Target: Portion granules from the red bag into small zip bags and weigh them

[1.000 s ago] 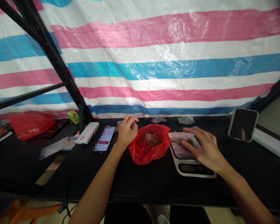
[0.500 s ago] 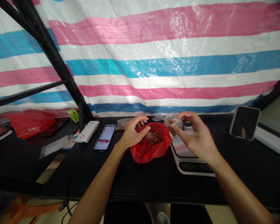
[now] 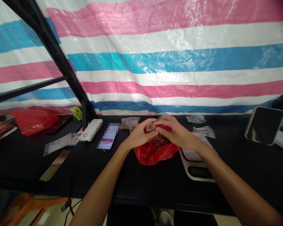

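Both my left hand (image 3: 142,134) and my right hand (image 3: 173,130) pinch a small clear plastic bag (image 3: 151,126) with brown bits inside. They hold it above an open red plastic bag (image 3: 153,155), whose brown, nut-like pieces (image 3: 162,141) show below my fingers. My hands cover the far part of the red bag. To its right, partly under my right forearm, lies a flat digital scale (image 3: 199,171) with a silver plate. Small filled clear bags (image 3: 129,122) lie behind my left hand.
A phone (image 3: 108,136) and a white power bank (image 3: 91,130) lie left. Clear bags (image 3: 204,131) rest behind the scale. A dark-screened device (image 3: 265,125) stands right. Farther left are another red bag (image 3: 34,121) and another person's hand (image 3: 0,129). A striped sheet (image 3: 155,62) hangs behind.
My right hand has moved left from over the scale, bringing the small clear bag to my left hand above the red bag. My left hand has closed on it. The view has shifted slightly.
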`<state>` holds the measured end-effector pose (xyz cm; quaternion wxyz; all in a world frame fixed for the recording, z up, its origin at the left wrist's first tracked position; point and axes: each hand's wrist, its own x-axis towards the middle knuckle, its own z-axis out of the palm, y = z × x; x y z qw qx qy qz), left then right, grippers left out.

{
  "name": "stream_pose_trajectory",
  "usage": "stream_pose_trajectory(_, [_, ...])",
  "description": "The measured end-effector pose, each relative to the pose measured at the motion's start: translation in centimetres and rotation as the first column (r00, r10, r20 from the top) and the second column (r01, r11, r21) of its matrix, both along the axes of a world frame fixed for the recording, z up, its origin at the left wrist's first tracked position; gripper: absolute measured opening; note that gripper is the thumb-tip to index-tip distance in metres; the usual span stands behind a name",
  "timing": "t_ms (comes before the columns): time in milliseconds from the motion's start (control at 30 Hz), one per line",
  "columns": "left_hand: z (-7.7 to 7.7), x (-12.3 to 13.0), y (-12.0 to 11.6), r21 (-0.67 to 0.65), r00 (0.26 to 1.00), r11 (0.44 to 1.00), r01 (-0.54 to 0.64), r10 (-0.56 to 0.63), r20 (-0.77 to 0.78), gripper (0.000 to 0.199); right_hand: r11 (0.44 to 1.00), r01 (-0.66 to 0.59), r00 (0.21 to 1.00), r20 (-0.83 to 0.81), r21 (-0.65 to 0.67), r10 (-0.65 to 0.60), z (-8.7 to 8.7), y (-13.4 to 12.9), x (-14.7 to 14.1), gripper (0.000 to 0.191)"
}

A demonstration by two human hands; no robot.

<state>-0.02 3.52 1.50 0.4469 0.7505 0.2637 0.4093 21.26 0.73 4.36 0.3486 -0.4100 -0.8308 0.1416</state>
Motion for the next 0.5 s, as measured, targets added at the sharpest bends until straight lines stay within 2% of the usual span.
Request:
stream_pose_trajectory(100, [0.2,-0.1,0.2,-0.017,0.989,0.989,-0.147,0.148,0.026,0.041,0.999,0.04,0.996,0.078,0.009,-0.041,0.2,-0.1,0.1,0.013])
stream_pose_trajectory(167, [0.3,-0.3,0.6,-0.029,0.959,0.961,-0.276,0.277,0.064,0.036,0.998,0.057,0.977,0.205,-0.004,-0.055,0.3,-0.3,-0.4,0.01])
stream_pose_trajectory(267, [0.3,-0.9,1.2,-0.005,0.903,0.909,-0.418,0.416,0.108,0.029,0.999,0.016,0.918,0.397,-0.039,0.001,0.3,-0.3,-1.3,0.003])
stream_pose_trajectory(400, [0.2,-1.4,1.6,-0.01,0.89,0.893,-0.45,0.45,0.081,0.026,0.997,0.01,0.896,0.444,-0.078,0.026,0.2,0.1,-1.8,0.011])
stream_pose_trajectory(500, [0.2,-1.5,1.6,0.011,0.9,0.9,-0.435,0.435,-0.001,0.02,0.996,0.016,0.905,0.425,-0.086,0.022,0.5,0.6,-1.0,0.007])
